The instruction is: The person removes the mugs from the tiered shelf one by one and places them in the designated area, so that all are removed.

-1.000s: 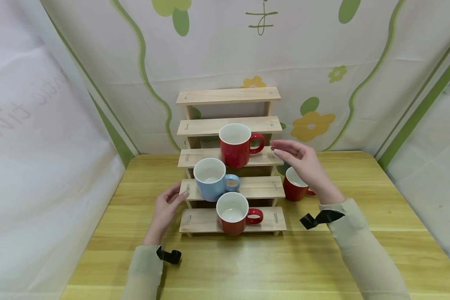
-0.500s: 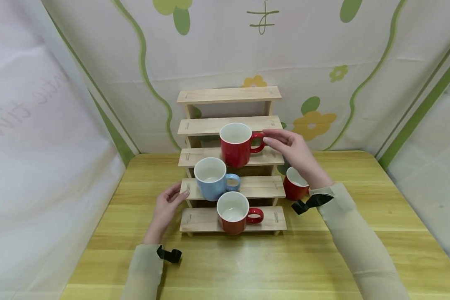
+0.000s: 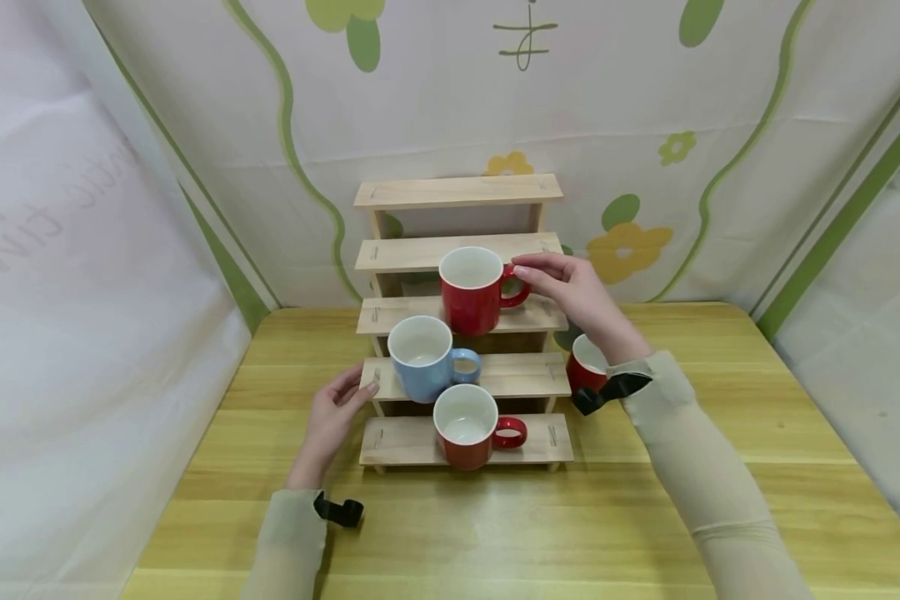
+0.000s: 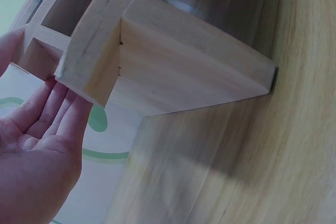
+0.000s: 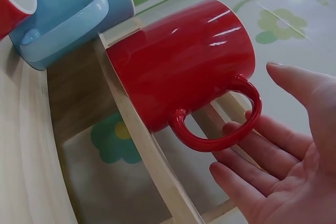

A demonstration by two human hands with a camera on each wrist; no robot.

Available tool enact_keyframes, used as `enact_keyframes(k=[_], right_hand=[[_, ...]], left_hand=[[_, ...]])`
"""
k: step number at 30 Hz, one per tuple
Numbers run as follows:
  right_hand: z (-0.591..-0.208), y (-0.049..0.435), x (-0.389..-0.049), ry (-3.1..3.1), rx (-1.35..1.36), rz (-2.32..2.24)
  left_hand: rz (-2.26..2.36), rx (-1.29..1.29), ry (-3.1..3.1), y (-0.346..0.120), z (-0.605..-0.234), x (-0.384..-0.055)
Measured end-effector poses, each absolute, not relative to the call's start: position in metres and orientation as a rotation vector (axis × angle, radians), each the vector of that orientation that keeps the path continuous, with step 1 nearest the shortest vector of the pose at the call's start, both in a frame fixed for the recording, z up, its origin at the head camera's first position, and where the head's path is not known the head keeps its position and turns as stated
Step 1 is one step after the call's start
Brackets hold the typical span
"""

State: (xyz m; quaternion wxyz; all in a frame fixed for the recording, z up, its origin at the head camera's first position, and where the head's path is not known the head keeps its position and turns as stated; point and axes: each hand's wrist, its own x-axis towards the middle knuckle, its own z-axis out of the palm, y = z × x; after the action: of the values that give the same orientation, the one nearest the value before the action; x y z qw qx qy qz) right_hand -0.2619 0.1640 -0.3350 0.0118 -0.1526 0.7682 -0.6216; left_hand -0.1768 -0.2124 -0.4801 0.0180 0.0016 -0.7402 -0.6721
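Note:
A stepped wooden shelf (image 3: 521, 375) stands on the table, with my left hand (image 3: 330, 421) at the left end of its second step from the bottom. The left thumb lies on top of that step and the fingers (image 4: 58, 108) go beneath it. On the middle step is a red mug (image 3: 471, 308) with a white inside, upright, handle to the right. My right hand (image 3: 577, 292) is at this handle; in the right wrist view its fingers extend behind the handle (image 5: 210, 142), thumb apart from the mug.
A light blue mug (image 3: 422, 379) stands on the second step, and another red mug (image 3: 465, 446) on the lowest. A further red mug (image 3: 585, 375) is on the table at the right, partly hidden by my right wrist. Patterned fabric (image 3: 435, 108) hangs behind.
My right hand has moved left from beside the shelf to the handle of the red mug on the middle step. The left hand and the mugs have stayed in place.

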Motion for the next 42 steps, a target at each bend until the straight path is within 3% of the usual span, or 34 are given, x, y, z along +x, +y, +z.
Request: enact_keyframes(k=[42], right_hand=[[-0.337,0.1571,-0.2672,2.319,-0.457,-1.923]], left_hand=[[-2.092,0.002,-2.299,-0.2134,-0.4802,-0.1758]])
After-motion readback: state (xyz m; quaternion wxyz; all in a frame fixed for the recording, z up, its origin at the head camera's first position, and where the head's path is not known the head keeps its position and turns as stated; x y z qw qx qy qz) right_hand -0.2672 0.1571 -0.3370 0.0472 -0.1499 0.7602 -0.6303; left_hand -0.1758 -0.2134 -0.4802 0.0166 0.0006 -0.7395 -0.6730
